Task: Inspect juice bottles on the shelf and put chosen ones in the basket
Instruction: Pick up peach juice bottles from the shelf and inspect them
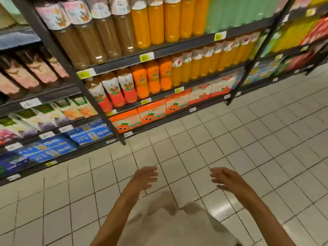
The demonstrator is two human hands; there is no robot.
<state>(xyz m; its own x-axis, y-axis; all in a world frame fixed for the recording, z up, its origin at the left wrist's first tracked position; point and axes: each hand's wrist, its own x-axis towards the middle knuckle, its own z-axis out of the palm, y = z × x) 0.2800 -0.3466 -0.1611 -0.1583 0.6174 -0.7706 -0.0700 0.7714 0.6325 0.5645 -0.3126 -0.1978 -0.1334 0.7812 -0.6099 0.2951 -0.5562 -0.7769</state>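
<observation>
Hands: the left hand (144, 177) and right hand (224, 178) reach forward over the tiled floor (230, 139), fingers loosely spread, holding nothing, well apart from the shelving.
Juice bottles: orange juice bottles (156, 23) stand on an upper shelf (177, 46), far centre; to their left, brown drink bottles (92, 38); to their right, pale green bottles (239, 13).
Next shelf down: smaller orange bottles (213, 61) in a row at right, orange-wrapped bottles (152, 79) beside them, white-and-red labelled bottles (113, 91) further left.
Bottom row: orange cartons with cartoon faces (152, 114) sit just above the floor.
Left bay: drink cartons (53, 110) and blue packs (71, 141) beyond a dark metal upright (85, 89).
Price tags: yellow tags (146, 57) line the shelf edges.
Near foreground: light clothing (168, 224), blurred.
</observation>
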